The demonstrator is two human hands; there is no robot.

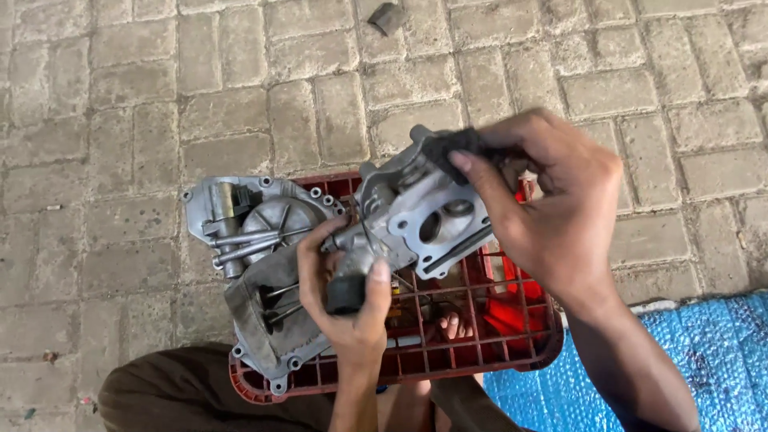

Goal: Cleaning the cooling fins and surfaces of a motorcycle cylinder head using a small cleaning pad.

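Grey cast metal fills both my hands: I hold a small engine part, a throttle-body-like housing (424,212) with two oval openings in its flat face, up above a red plastic crate (512,336) that sits upside down on the paved floor (160,80). My left hand (348,292) comes up from below, its grip pressed together around the lower end of the housing, with the thumb lying over a black rubber cap (346,294) at that end and the fingers curled round the narrow metal neck beside it. My right hand (552,216) reaches in from the right and covers the upper end; its grip is pinched on a black block-shaped fitting (452,144) at the top of the housing, thumb on the near side, fingers wrapped over the far side. The housing is tilted, its flat face turned toward me and to the right. Just left of it, resting on the crate and reaching out over the crate's left edge, lies a larger grey metal engine cover (248,232) with bolt lugs round its rim, a round ribbed section and some long bolts lying across it. Through the crate's grid I can see toes (452,326) beneath. A blue woven sheet (704,352) lies on the floor at lower right, and a small dark scrap (387,18) lies on the pavers at the top.
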